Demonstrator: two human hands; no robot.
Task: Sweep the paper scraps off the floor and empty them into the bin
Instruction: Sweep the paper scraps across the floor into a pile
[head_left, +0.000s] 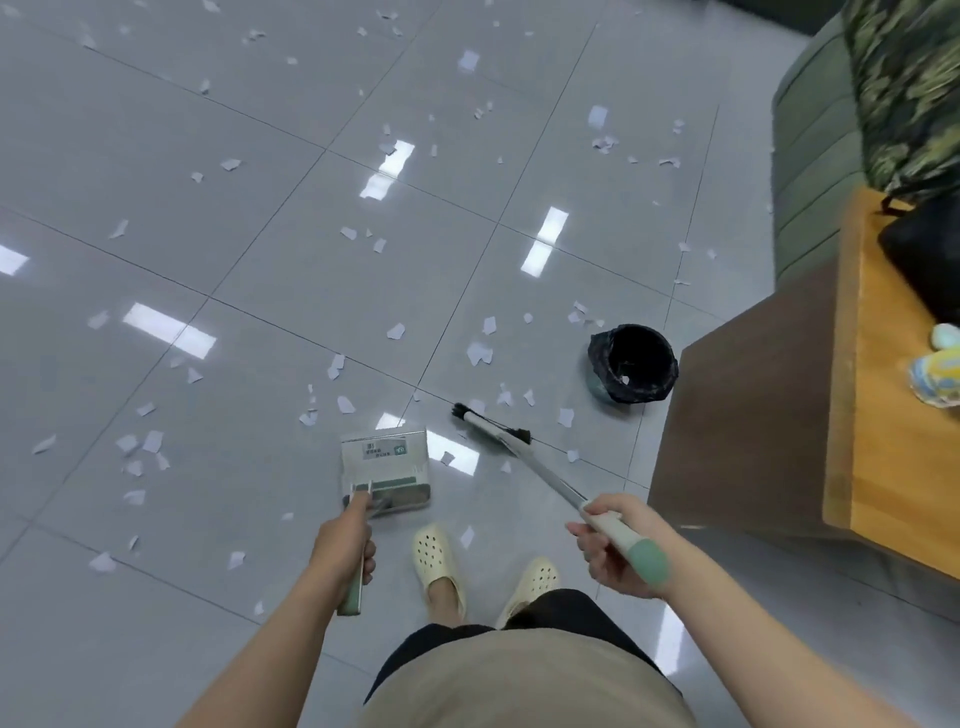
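**Hands, broom, dustpan and bin on a scrap-strewn floor**

Left hand (347, 545): fingers wrapped round the upright handle of the dustpan (385, 473), green grip end showing below the fist. Pan rests flat on the grey tiled floor (249, 249), mouth pointing away from the person, just ahead of the feet.

Right hand (615, 545): curled round the pale handle of the broom (524, 457), green cap jutting out behind the palm. Shaft slants forward and left; black bristle head lies on the tiles just right of the pan, apart from it.

Paper scraps (479, 353): white torn pieces, many, scattered over most of the visible floor, thicker near the broom head and to the pan's left. None clearly visible inside the pan.

Bin (632, 370): small, round, lined with a black bag, standing on the floor beyond the broom head, near a wooden cabinet (753, 415). One pale fleck shows inside.

Cream perforated clogs (439, 566), both on the floor.
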